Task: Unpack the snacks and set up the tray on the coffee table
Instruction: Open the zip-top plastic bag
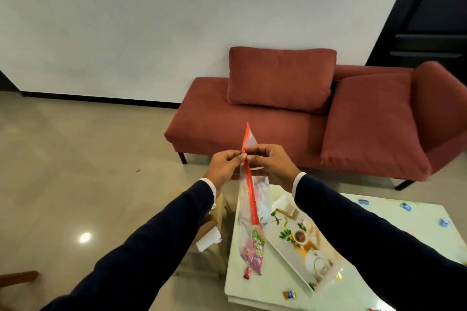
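A person in dark sleeves holds a clear snack bag (252, 212) in the air above the near-left corner of a white tabletop (404, 212), both hands meeting at its red seal strip (250, 184). The left hand (223, 165) and right hand (271, 163) each pinch the strip with thumb and fingers closed on the plastic, their fingertips almost touching; the top corner of the bag stands up above them and the rest hangs below. Sweets weigh down the bottom of the bag, where pink and green print shows.

The bag looks light, thin and limp, probably slick, so it should be gripped close on either side of the seal and torn or pulled apart there, with care that the contents do not spill. A floral tray (298, 240) lies on the tabletop just right of the hanging bag, apparently bare of snacks. Several wrapped sweets (289, 294) lie scattered about the tabletop. A red sofa (252, 121) stands behind, against a white wall.
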Available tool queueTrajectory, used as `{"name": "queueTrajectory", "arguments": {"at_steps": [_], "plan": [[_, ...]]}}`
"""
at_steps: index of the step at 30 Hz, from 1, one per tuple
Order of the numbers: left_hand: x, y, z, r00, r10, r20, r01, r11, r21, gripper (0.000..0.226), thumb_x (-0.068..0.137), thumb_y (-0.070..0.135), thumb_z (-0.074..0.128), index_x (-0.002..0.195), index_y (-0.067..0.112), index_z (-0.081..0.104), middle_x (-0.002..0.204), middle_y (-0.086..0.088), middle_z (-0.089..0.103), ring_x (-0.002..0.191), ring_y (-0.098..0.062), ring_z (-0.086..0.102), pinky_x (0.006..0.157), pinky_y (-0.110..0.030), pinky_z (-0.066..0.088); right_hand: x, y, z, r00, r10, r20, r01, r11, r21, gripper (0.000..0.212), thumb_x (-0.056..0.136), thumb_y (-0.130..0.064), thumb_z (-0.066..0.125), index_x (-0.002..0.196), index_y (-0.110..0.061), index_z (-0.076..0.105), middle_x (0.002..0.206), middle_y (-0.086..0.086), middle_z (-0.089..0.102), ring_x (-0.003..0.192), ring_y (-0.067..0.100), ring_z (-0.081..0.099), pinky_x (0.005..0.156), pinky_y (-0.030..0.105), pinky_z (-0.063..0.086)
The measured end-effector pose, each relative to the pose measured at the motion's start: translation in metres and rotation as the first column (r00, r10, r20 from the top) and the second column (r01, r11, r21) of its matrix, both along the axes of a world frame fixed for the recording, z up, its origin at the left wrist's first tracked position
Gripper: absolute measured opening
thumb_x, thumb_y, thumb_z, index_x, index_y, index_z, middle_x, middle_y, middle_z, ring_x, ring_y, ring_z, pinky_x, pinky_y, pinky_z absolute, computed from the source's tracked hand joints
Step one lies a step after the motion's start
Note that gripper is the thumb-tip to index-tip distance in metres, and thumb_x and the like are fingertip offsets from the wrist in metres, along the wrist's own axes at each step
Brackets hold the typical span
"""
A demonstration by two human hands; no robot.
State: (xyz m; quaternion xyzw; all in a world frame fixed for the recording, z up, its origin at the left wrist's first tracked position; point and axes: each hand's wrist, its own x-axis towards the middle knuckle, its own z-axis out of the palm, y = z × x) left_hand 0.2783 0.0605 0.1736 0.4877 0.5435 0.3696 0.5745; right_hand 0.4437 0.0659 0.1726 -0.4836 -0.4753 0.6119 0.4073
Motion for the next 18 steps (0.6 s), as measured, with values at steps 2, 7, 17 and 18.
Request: {"name": "queueTrajectory", "arguments": {"at_steps": [2,7,17,18], "plan": [[0.008,-0.015,0.001,0.998,-0.015,0.054,0.017,1.000,-0.025,0.028,0.106,0.013,0.055,0.124,-0.001,0.071,0.105,-0.020,0.075,0.073,-0.013,0.075,0.062,-0.022,0.059,0.007,-0.017,-0.002,0.999,-0.043,0.017,0.043,0.999,0.016,0.017,0.091,-0.004,0.071,0.107,-0.006,0.074,0.097,0.012,0.078,0.092,0.029,0.076,0.077,0.039,0.062],[0.015,-0.051,0.004,0.992,0.016,0.124,-0.011,0.999,-0.043,0.026,0.105,0.008,0.056,0.126,0.000,0.068,0.113,-0.023,0.076,0.096,-0.036,0.077,0.073,-0.033,0.066,0.011,-0.065,-0.004,0.993,-0.120,0.018,0.119,0.992,0.029,0.013,0.090,-0.009,0.074,0.101,-0.004,0.077,0.096,0.014,0.078,0.090,0.031,0.077,0.080,0.040,0.063],[0.001,-0.147,-0.009,0.970,0.032,0.241,-0.015,0.998,-0.069,0.017,0.100,0.003,0.063,0.107,0.009,0.077,0.100,-0.016,0.081,0.090,-0.030,0.080,0.075,-0.035,0.066,-0.008,-0.166,-0.008,0.956,-0.235,0.173,0.222,0.971,0.091,0.020,0.091,-0.012,0.073,0.109,-0.008,0.069,0.102,0.014,0.075,0.091,0.030,0.075,0.083,0.048,0.063],[0.000,-0.158,-0.012,0.968,0.031,0.249,-0.015,0.998,-0.069,0.017,0.100,0.002,0.063,0.106,0.010,0.077,0.101,-0.016,0.081,0.092,-0.030,0.080,0.076,-0.036,0.066,-0.010,-0.178,-0.009,0.949,-0.247,0.194,0.233,0.968,0.094,0.021,0.091,-0.013,0.073,0.110,-0.009,0.069,0.102,0.013,0.074,0.092,0.029,0.075,0.084,0.047,0.063]]}}
